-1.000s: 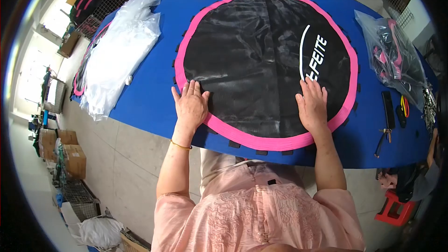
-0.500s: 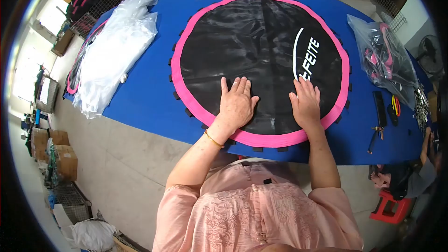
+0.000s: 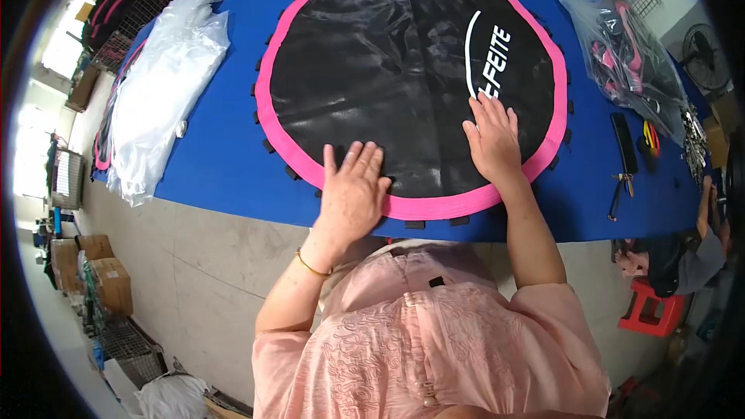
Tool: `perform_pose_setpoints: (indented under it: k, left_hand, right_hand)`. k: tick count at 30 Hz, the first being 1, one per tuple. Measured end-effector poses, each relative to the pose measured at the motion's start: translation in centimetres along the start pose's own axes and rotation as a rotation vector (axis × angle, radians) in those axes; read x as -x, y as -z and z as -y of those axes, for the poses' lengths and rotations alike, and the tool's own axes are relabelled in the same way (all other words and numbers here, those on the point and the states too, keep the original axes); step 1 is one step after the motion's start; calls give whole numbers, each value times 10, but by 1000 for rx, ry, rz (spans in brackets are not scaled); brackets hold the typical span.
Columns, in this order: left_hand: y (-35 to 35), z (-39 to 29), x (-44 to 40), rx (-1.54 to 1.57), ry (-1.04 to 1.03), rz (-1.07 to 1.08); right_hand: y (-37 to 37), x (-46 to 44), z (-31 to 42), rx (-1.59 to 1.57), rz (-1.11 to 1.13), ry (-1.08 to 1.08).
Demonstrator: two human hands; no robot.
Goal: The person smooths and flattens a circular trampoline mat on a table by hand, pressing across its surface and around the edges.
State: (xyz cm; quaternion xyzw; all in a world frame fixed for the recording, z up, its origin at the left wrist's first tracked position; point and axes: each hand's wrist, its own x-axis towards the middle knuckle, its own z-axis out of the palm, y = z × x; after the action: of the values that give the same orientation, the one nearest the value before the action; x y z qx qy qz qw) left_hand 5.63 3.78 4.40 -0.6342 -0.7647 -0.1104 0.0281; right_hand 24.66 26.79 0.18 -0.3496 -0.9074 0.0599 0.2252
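Observation:
A round black trampoline mat [image 3: 349, 70] with a pink border and small black tabs round its rim lies flat on the blue table. White lettering [image 3: 497, 62] and a curved white line run along its right part. My left hand [image 3: 353, 194] rests palm down across the near-left border, its fingers stretched over the black fabric. Further right, my right hand [image 3: 495, 140] lies flat on the mat with its fingertips at the lower end of the lettering. Neither hand grips anything.
Clear plastic bags [image 3: 167, 77] cover part of another pink-edged piece at the left. At the right are a clear bag [image 3: 625, 54] of pink and black parts, a black strip [image 3: 623, 143], tools and metal pieces [image 3: 693, 136]. A red stool [image 3: 652, 309] and another person [image 3: 691, 264] are beyond.
My left hand has slid toward me and slightly left, from the black fabric onto the pink border. My right hand stays near the lettering. The whole view has shifted.

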Motion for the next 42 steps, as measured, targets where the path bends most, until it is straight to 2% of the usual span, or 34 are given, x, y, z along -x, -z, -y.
perform_pose_setpoints:
  k: [4,6,8,10,12,14,16,17,18,20,21,23,24,26,28,30,32,33,34,36,37,41,42]
  left_hand:
    - [-13,-25,-11,63,-77,-29]
    - [-20,-25,-24,-24,-33,-55]
    - [-25,-19,-35,-32,-5,-99]
    - [-29,-2,-42,-45,-54,-163]
    - [-31,6,-46,24,-37,-186]
    - [-30,5,-48,146,68,-186]
    - [-28,-2,-47,143,106,-268]
    - [-25,-7,-46,74,84,-389]
    - [-16,-14,-44,78,94,-394]
    - [5,-33,-35,534,43,-371]
    - [11,-48,-29,779,93,-258]
    - [10,-70,-21,1498,149,71]
    - [21,-77,-20,1674,125,222]
    - [20,-90,-23,2042,9,291]
    - [7,-74,-18,2080,-59,622]
    - [21,-74,-19,2077,-31,582]
    - [-4,-75,-8,2064,0,535]
    - [-4,-83,-4,2062,83,378]
    - [-5,-88,1,2063,87,372]
    - [-2,-96,7,1881,241,245]
    - [-5,-101,11,1900,234,185]
    - [-11,-103,15,1869,264,166]
    - [-7,-102,15,1912,198,246]
  right_hand:
    - [-3,-1,-3,-3,-27,13]
    - [-7,-5,-15,-103,-39,11]
    - [-5,-14,-24,-719,9,-158]
    - [41,-30,6,-1240,41,-461]
    - [64,-54,7,-1939,-5,-607]
    - [88,-75,-3,-2330,-40,-391]
    - [100,-96,-7,-2702,-171,-261]
    - [107,-106,-4,-2702,-327,-390]
    - [108,-114,-4,-2698,-312,-392]
    - [107,-129,2,-2856,-420,-398]
    - [108,-138,10,-2881,-436,-439]
    - [105,-152,30,-2941,-385,-423]
    - [101,-158,41,-2999,-364,-398]
    - [98,-166,69,-3036,-211,-425]
    - [90,-169,91,-3006,-106,-358]
    - [81,-169,107,-3037,-58,-385]
    - [72,-169,120,-3023,-22,-348]
    - [69,-168,125,-3029,22,-361]
    - [66,-168,127,-3030,30,-365]
    - [61,-169,130,-2933,83,-366]
    - [63,-163,131,-2926,76,-408]
    - [55,-155,131,-2902,25,-589]
    - [53,-152,131,-2902,28,-585]
